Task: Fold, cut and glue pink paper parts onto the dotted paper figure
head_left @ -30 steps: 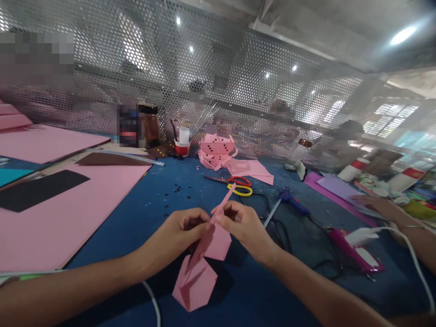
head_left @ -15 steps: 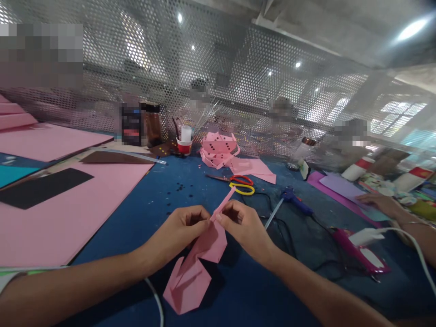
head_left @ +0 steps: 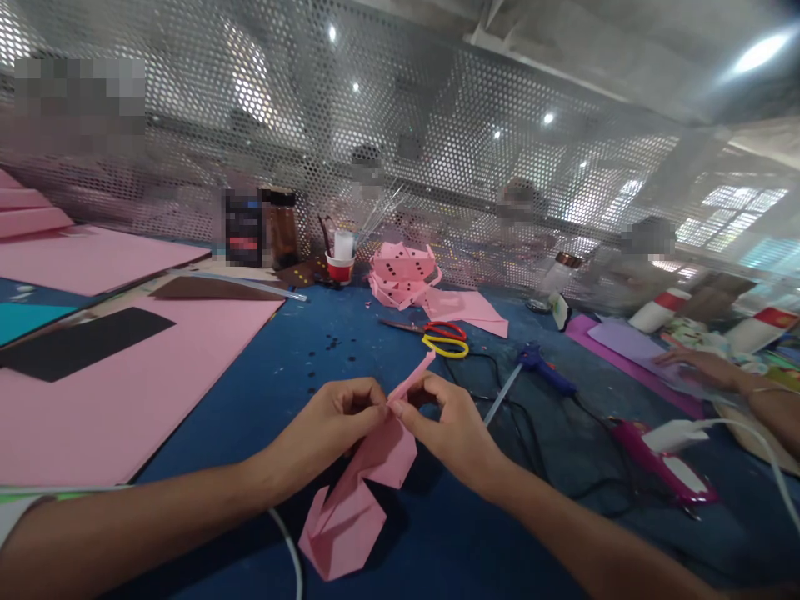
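A folded pink paper piece (head_left: 350, 525) hangs at the middle front, with angular flaps at its lower end and a narrow strip sticking up at its top. My left hand (head_left: 347, 421) pinches it near the base of the strip, thumb and fingers closed. On the other side my right hand (head_left: 441, 425) is closed on the same spot, its thumb close to the left fingertips. The paper between the fingertips is partly hidden. Just beyond the strip lie scissors (head_left: 445, 343) with one red and one yellow handle loop.
A blue glue gun (head_left: 543, 371) with its cable and a magenta power strip (head_left: 662, 467) lie at right. Pink sheets (head_left: 206, 367) cover the left, under a black strip (head_left: 87, 342). A dotted pink paper shape (head_left: 403, 271) stands behind. Another person's hand (head_left: 693, 360) touches purple paper.
My thumbs have drawn slightly closer together on the pink paper, and the strip's tip sits a little lower. At right, the other person's hand has shifted slightly.
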The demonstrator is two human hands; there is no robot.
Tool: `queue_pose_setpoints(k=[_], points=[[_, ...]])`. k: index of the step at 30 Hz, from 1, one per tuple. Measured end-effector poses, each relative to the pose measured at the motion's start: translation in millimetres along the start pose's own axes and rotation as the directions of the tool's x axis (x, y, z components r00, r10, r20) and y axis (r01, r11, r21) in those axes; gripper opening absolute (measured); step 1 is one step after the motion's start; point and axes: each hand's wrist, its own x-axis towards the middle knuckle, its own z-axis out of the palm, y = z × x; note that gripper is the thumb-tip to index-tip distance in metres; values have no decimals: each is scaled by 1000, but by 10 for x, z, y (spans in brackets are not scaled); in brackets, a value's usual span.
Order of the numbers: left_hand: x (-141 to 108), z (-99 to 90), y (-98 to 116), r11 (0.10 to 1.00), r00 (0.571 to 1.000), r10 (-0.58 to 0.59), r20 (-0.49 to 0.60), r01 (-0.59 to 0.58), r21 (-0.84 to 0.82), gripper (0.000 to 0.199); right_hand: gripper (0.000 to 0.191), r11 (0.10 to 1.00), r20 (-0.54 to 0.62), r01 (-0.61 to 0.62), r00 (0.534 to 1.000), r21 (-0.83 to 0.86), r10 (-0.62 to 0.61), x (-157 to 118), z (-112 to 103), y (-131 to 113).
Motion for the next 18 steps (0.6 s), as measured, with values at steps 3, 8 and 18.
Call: queue_pose_setpoints(k=[3,8,18], points=[[-9,-1,12,1000,999,-31,11,31,2,27,9,999,-28,25,999,-40,-26,-1,6,-1],[-12,-13,-9,999,999,-53,13,53,8,26,6,992,-51,96,994,-79,-101,-10,31,-4],[35,9,-31,997,997,-76,13,76,-31,35,9,932,-75,256,956,-257,-283,-17,30,-39]])
